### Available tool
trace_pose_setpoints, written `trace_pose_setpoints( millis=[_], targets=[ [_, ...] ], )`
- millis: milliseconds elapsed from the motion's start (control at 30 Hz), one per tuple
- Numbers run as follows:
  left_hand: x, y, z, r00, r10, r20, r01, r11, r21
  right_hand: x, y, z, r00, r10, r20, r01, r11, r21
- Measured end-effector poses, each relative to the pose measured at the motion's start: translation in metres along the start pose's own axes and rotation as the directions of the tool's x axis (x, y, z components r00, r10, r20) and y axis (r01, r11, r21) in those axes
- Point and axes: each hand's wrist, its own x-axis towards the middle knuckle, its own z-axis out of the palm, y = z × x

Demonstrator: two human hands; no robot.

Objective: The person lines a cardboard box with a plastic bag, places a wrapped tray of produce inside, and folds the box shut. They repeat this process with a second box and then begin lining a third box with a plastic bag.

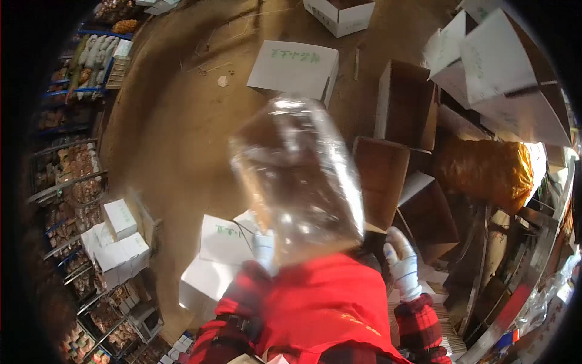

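A large, puffed-out clear plastic bag (297, 182) is in front of my body, shiny and blurred at its edges. My left hand (264, 247), in a whitish glove, grips the bag's lower left side, and the bag hides some of its fingers. Brown shows through the plastic; whether this is a carton or the floor behind, I cannot tell. To the right of the bag, apart from it, my right hand (402, 263) is raised in a whitish glove with blue lines. Its fingers are extended and it holds nothing.
White cartons with green writing stand ahead (291, 64) and at lower left (221, 242). Open brown-sided cartons (381, 182) crowd the right, near an orange mesh sack (485, 170) and a metal frame (521, 279). Stacked crates (79, 173) line the left.
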Motion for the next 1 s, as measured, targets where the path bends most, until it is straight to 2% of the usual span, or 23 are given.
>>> trace_pose_setpoints(
  millis=[33, 67, 100, 133, 167, 200, 233, 300, 333, 400, 433, 467, 500, 533, 567, 600, 633, 667, 700, 767, 833, 900, 1000],
  targets=[
    [0.078, -0.052, -0.026, 0.992, 0.128, -0.021, -0.115, 0.943, 0.313, 0.008, 0.015, 0.012, 0.998, 0.052, 0.025, -0.052, 0.998, -0.027],
    [0.077, -0.011, -0.024, 0.985, 0.153, -0.075, -0.111, 0.908, 0.405, 0.011, 0.021, 0.023, 0.980, 0.184, 0.070, -0.186, 0.982, 0.016],
    [0.137, -0.050, -0.028, 0.932, 0.337, -0.134, -0.269, 0.890, 0.369, 0.014, 0.027, 0.034, 0.941, 0.315, 0.120, -0.323, 0.945, 0.053],
    [0.152, -0.022, -0.023, 0.971, 0.199, -0.133, -0.144, 0.928, 0.343, 0.017, 0.050, 0.041, 0.922, 0.342, 0.179, -0.322, 0.937, -0.134],
    [0.224, -0.070, -0.024, 0.981, 0.132, -0.142, -0.140, 0.989, -0.046, 0.023, 0.041, 0.058, 0.874, 0.452, 0.180, -0.458, 0.889, -0.008],
    [0.261, -0.064, -0.023, 0.989, 0.044, -0.140, -0.023, 0.988, 0.150, 0.028, 0.033, 0.074, 0.813, 0.555, 0.177, -0.577, 0.808, 0.117],
    [0.317, -0.099, -0.024, 0.992, 0.081, -0.094, -0.102, 0.965, -0.242, 0.029, 0.040, 0.081, 0.791, 0.588, 0.171, -0.608, 0.787, 0.102],
    [0.276, 0.015, 0.002, 0.963, -0.266, 0.039, 0.262, 0.896, -0.359, 0.030, 0.067, 0.090, 0.823, 0.542, 0.170, -0.531, 0.840, -0.108],
    [0.364, -0.057, -0.015, 0.984, -0.041, 0.173, 0.071, 0.983, -0.168, 0.029, 0.081, 0.094, 0.864, 0.462, 0.201, -0.395, 0.869, -0.298],
    [0.459, -0.105, -0.038, 0.934, -0.296, 0.202, 0.310, 0.950, -0.042, 0.029, 0.093, 0.100, 0.868, 0.474, 0.145, -0.423, 0.861, -0.282],
    [0.429, -0.072, -0.024, 0.974, -0.103, 0.204, 0.101, 0.995, 0.020, 0.027, 0.095, 0.104, 0.880, 0.463, 0.107, -0.426, 0.868, -0.253],
    [0.350, 0.031, 0.021, 0.965, -0.072, -0.252, 0.161, 0.922, 0.353, 0.028, 0.086, 0.110, 0.872, 0.479, 0.100, -0.445, 0.861, -0.245],
    [0.340, 0.053, 0.040, 0.968, -0.066, -0.243, 0.155, 0.916, 0.370, 0.033, 0.069, 0.116, 0.826, 0.561, 0.048, -0.550, 0.822, -0.145],
    [0.336, 0.067, 0.056, 0.857, 0.453, -0.246, -0.180, 0.710, 0.680, 0.036, 0.062, 0.122, 0.769, 0.640, 0.004, -0.639, 0.768, -0.035],
    [0.336, 0.073, 0.074, 0.538, 0.841, -0.057, -0.360, 0.291, 0.886, 0.033, 0.073, 0.124, 0.765, 0.645, -0.005, -0.645, 0.764, -0.015],
    [0.342, 0.077, 0.104, 0.683, 0.730, 0.024, -0.602, 0.543, 0.586, 0.023, 0.090, 0.123, 0.732, 0.681, -0.012, -0.671, 0.724, 0.158],
    [0.350, 0.083, 0.139, 0.762, 0.621, 0.184, -0.647, 0.741, 0.177, 0.014, 0.101, 0.125, 0.699, 0.715, -0.010, -0.673, 0.663, 0.327],
    [0.352, 0.095, 0.175, 0.809, 0.519, 0.276, -0.550, 0.834, 0.045, 0.010, 0.103, 0.129, 0.735, 0.678, -0.017, -0.678, 0.735, 0.023],
    [0.358, 0.108, 0.212, 0.826, 0.411, 0.384, -0.418, 0.906, -0.071, 0.004, 0.106, 0.134, 0.733, 0.679, -0.036, -0.678, 0.734, 0.047],
    [0.415, 0.108, 0.279, 0.924, 0.056, 0.378, 0.006, 0.987, -0.161, -0.002, 0.109, 0.144, 0.665, 0.745, -0.055, -0.733, 0.665, 0.142],
    [0.451, 0.135, 0.323, 0.889, -0.002, 0.458, 0.118, 0.967, -0.225, 0.011, 0.077, 0.150, 0.676, 0.730, -0.104, -0.707, 0.682, 0.188],
    [0.477, 0.162, 0.354, 0.830, -0.145, 0.538, 0.356, 0.880, -0.313, 0.007, 0.070, 0.152, 0.561, 0.824, -0.086, -0.755, 0.551, 0.354],
    [0.471, 0.202, 0.351, 0.935, -0.074, 0.346, 0.170, 0.952, -0.256, -0.019, 0.090, 0.153, 0.503, 0.857, -0.115, -0.806, 0.513, 0.297]
  ],
)
